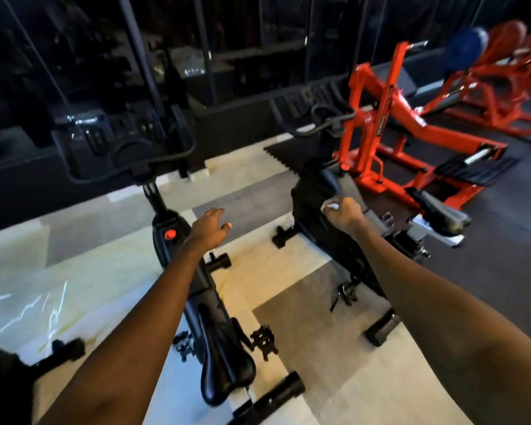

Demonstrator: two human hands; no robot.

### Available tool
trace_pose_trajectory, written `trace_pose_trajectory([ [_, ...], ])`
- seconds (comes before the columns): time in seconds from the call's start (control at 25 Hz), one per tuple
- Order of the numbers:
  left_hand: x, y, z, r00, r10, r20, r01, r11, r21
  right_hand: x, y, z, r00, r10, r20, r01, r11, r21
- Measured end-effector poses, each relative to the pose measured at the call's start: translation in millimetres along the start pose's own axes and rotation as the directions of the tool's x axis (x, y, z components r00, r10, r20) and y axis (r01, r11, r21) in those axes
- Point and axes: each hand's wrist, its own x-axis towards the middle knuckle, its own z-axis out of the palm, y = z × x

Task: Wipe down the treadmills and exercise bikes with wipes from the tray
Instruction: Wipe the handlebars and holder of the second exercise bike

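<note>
Two black exercise bikes stand side by side on the tiled floor. The left bike point(178, 240) has a red knob on its frame and its saddle point(224, 363) lies near me. My left hand point(210, 228) hovers open above the left bike's frame, fingers relaxed, holding nothing. The right bike point(316, 216) stands further right, with its saddle point(442, 213) to the right of my arm. My right hand point(344, 213) is curled over the right bike's body and grips a small white wipe point(330, 206) that peeks out at the knuckles.
An orange weight machine point(380, 124) stands behind the right bike on dark rubber matting. More orange machines point(503, 65) fill the far right. A dark glass wall point(135, 56) runs along the back. Bike pedals point(264, 338) and floor stabilisers point(276, 394) stick out low.
</note>
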Motion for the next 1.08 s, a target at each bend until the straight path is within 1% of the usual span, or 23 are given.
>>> trace_pose_trajectory([
  [0.2, 59.4, 72.5, -57.9, 0.991, 0.105, -0.085, -0.105, 0.994, 0.004, 61.5, -47.7, -76.5, 0.985, -0.109, -0.135, 0.111, 0.994, 0.003],
  [0.32, 96.7, 115.4, -86.9, 0.979, 0.161, -0.126, -0.156, 0.987, 0.048, 105.2, -66.3, -121.4, 0.967, -0.154, -0.202, 0.155, 0.988, -0.007],
  [0.48, 142.4, 166.4, -116.8, 0.961, 0.188, -0.201, -0.181, 0.982, 0.053, 163.0, -81.6, -172.5, 0.954, -0.191, -0.229, 0.194, 0.981, -0.009],
  [0.64, 185.9, 209.6, -132.4, 0.945, 0.171, -0.278, -0.169, 0.985, 0.032, 226.8, -87.9, -216.1, 0.936, -0.25, -0.246, 0.258, 0.966, 0.0],
  [0.76, 214.0, 230.7, -133.9, 0.946, 0.149, -0.289, -0.153, 0.988, 0.007, 266.2, -90.6, -231.1, 0.932, -0.268, -0.243, 0.283, 0.959, 0.028],
  [0.84, 238.9, 242.3, -132.0, 0.948, 0.145, -0.283, -0.145, 0.989, 0.022, 295.7, -89.5, -236.2, 0.929, -0.272, -0.25, 0.292, 0.955, 0.05],
  [1.08, 338.6, 262.4, -128.5, 0.942, 0.165, -0.291, -0.159, 0.986, 0.043, 398.1, -83.2, -226.4, 0.924, -0.298, -0.24, 0.318, 0.947, 0.05],
])
